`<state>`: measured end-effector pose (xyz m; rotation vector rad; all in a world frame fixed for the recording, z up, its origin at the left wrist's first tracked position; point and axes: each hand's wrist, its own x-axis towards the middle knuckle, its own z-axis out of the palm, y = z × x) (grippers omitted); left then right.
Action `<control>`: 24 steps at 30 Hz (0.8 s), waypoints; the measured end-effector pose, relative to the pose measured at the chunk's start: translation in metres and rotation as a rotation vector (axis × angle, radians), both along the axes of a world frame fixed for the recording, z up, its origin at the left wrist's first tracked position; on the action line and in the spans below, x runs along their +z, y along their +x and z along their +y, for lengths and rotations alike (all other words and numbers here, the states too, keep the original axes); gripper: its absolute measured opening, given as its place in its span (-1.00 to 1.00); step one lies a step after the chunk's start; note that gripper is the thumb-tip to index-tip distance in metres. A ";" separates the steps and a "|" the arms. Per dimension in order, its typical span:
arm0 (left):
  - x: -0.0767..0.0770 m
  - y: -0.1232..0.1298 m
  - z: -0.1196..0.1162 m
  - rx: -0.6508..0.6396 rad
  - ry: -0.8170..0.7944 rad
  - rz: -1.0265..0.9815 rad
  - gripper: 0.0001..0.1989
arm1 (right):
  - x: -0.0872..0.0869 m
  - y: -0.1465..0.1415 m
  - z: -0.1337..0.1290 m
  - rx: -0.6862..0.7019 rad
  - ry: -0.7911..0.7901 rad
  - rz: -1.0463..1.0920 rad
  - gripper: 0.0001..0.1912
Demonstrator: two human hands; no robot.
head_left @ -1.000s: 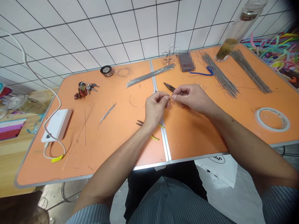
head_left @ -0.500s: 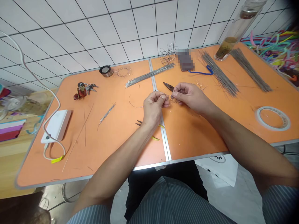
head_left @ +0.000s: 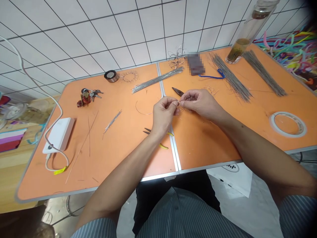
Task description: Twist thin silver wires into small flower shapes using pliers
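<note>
Over the table's metal seam, my left hand and my right hand meet fingertip to fingertip. Both pinch a small piece of bent thin wire, whose loops show below my right fingers; its exact shape is partly hidden. Just behind my right hand lie dark-jawed pliers, their handles covered by the hand. Yellow-handled pliers or cutters rest beneath my left wrist, partly hidden. A curved strand of wire lies left of my left hand.
Bundles of straight wire lie toward the back. A glass bottle stands back right. A tape roll lies at right; black tape, keys and a corded white power bank are at left.
My hands have come together, the right fingertips moving left to meet the left ones at the wire. The view has shifted slightly.
</note>
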<state>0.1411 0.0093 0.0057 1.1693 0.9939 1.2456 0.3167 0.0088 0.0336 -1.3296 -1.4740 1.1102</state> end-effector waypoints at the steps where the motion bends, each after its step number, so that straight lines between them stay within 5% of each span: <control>1: 0.001 -0.001 0.000 0.000 0.004 0.021 -0.84 | 0.000 0.000 0.000 -0.006 0.010 -0.017 -0.91; 24: 0.004 -0.001 0.002 -0.069 -0.167 0.104 -0.80 | 0.000 -0.001 -0.003 0.005 0.180 -0.361 -0.96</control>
